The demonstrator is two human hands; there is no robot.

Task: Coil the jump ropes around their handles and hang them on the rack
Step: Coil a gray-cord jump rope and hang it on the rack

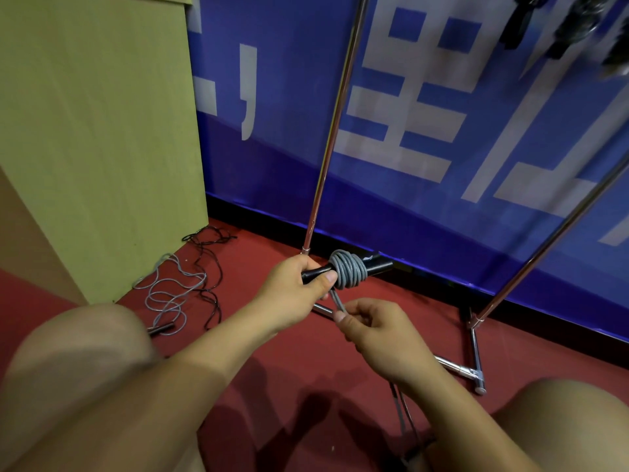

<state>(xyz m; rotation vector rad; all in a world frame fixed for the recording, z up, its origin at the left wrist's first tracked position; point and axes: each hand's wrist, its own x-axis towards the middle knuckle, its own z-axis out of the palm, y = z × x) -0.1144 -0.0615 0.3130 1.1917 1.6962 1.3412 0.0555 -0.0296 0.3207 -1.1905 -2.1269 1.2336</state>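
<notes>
My left hand (299, 284) grips the black handles (376, 264) of a jump rope, held level above the floor. Several turns of grey rope (347, 271) are coiled tightly round the middle of the handles. My right hand (371, 330) pinches the doubled grey cord just below the coil, and the loose cord runs down under that wrist. The chrome rack (332, 131) stands right behind, against the blue banner. Coiled ropes (578, 25) hang blurred from its top at the upper right.
Another grey rope (166, 294) and a thin black rope (211, 264) lie tangled on the red floor at left, beside a yellow-green box (102, 131). The rack's feet (476, 356) spread across the floor at right. My knees frame the bottom corners.
</notes>
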